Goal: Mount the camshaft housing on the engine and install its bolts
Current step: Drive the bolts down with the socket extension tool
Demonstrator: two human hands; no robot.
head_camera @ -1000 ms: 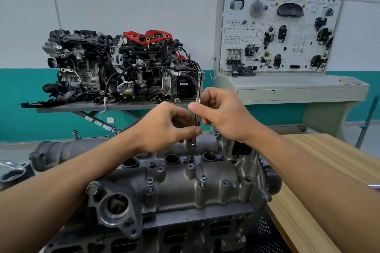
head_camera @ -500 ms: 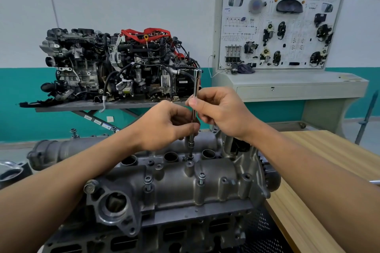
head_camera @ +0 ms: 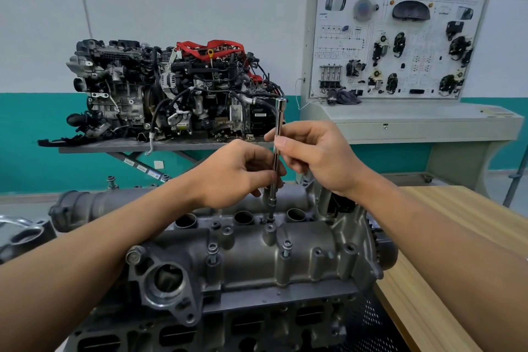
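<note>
Both hands keep pinching the extension bar (head_camera: 276, 151): right fingers (head_camera: 281, 142) above left fingers (head_camera: 268, 177), apparently slightly rotated since.

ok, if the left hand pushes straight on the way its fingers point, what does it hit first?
Probably the extension bar: the left hand already pinches its lower shaft, and the right hand sits just beyond. Depth is unclear.

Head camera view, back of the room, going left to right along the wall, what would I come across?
Engine on the stand → extension bar top → rag → training board → console.
</note>
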